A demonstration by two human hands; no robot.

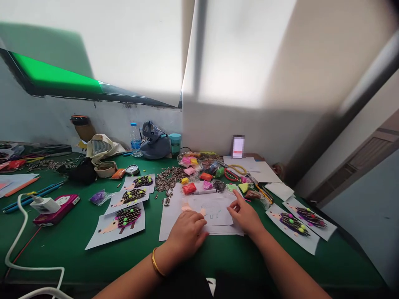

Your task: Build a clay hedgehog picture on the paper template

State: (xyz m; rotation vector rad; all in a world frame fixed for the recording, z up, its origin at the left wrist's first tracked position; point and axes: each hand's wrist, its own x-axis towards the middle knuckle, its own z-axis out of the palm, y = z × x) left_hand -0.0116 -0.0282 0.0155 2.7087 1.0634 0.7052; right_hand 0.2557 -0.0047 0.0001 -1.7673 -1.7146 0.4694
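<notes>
A sheet of paper with a faint hedgehog-like outline (214, 209) lies on a stack of white paper (170, 224) before me. My left hand (188, 229) rests palm down on its lower left, fingers together and gently bent, the thumb apart. Peach clay (186, 206) shows just beyond these fingers and partly under them; the fingertips hide the rest. At the sheet's right edge is my right hand (245, 212), its index finger stretched forward and the other fingers bent, with nothing seen in it. A pen (204, 192) and a red clay packet (188, 188) lie at the paper's far edge.
Sunflower seeds (170, 179) are heaped beyond the paper. Hedgehog pictures lie at left (124, 220) and right (293, 226). Scissors (235, 171), clay packets and a propped phone (238, 147) stand farther back. A white cable (18, 232) and power bank (57, 210) are at left.
</notes>
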